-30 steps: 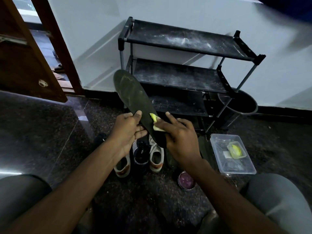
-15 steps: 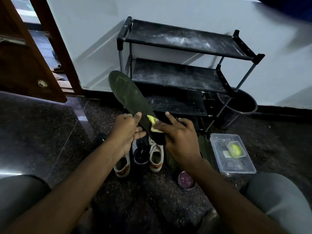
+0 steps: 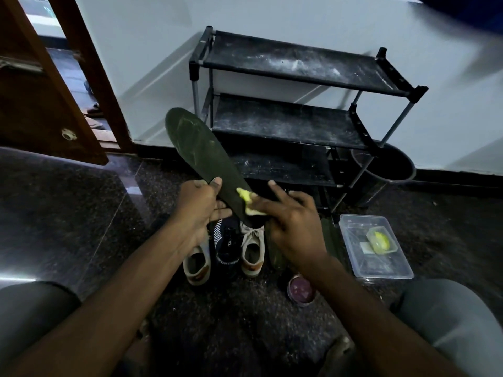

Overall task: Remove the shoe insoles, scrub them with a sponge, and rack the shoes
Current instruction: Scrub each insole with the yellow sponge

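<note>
My left hand (image 3: pixel 197 206) grips a long dark green insole (image 3: pixel 198 151) near its heel end, thumb on top, toe end pointing up and to the left. My right hand (image 3: pixel 291 224) pinches a small yellow sponge (image 3: pixel 249 202) and presses it against the insole's lower part. Below my hands, on the floor, stand a white shoe (image 3: pixel 196 262), a dark navy shoe (image 3: pixel 227 244) and another white shoe (image 3: pixel 253 248). The black three-shelf shoe rack (image 3: pixel 294 123) stands against the wall behind them, dusty and bare.
A clear plastic tub (image 3: pixel 381 268) holding a small yellow-green item lies on the floor at the right. A small round reddish tin (image 3: pixel 300 289) sits near my right forearm. A dark bucket (image 3: pixel 392 167) stands beside the rack. An open wooden door (image 3: pixel 40 104) is at the left.
The insole's toe end has swung slightly left. My right hand with the sponge has slid a little along the insole's lower part. My left hand keeps its grip.
</note>
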